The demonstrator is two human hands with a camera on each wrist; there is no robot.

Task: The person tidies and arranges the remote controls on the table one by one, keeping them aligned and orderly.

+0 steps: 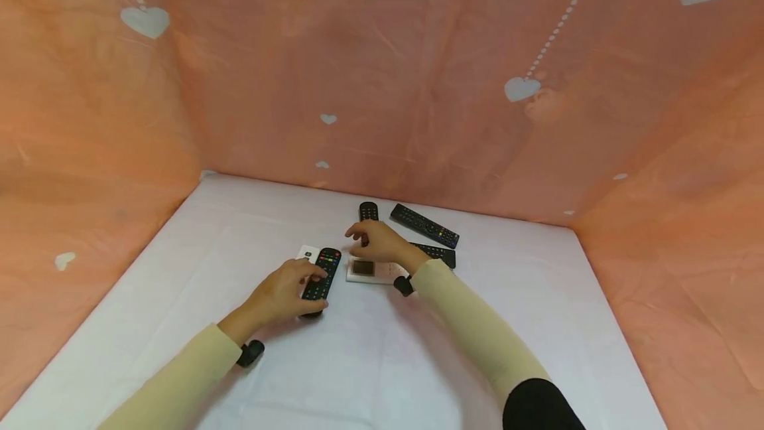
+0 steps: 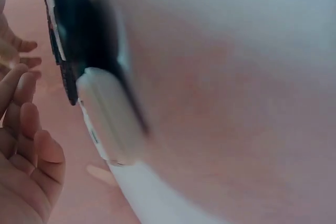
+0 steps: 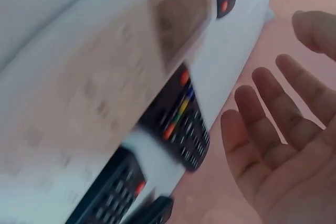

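My left hand (image 1: 280, 289) hovers over a black remote control (image 1: 329, 258), thumb and fingers spread loosely across it in the head view. Partly behind that remote lies a white remote control (image 1: 307, 253). In the left wrist view the hand's fingers (image 2: 50, 145) are relaxed, with a gap to the pale remote (image 2: 110, 116). Further back, my right hand (image 1: 382, 242) reaches over a second black remote (image 1: 369, 210), covering part of it. The right wrist view has that hand (image 3: 286, 153) with loosely extended fingers and nothing in its palm. Below it lies a white remote with a grey display (image 1: 376, 272).
To the right of the right hand, a long black remote (image 1: 425, 225) lies at a slant, and another black remote (image 1: 443, 255) sits partly behind the wrist. White cloth covers the table (image 1: 370, 363). Orange curtains (image 1: 418, 85) with white hearts enclose it.
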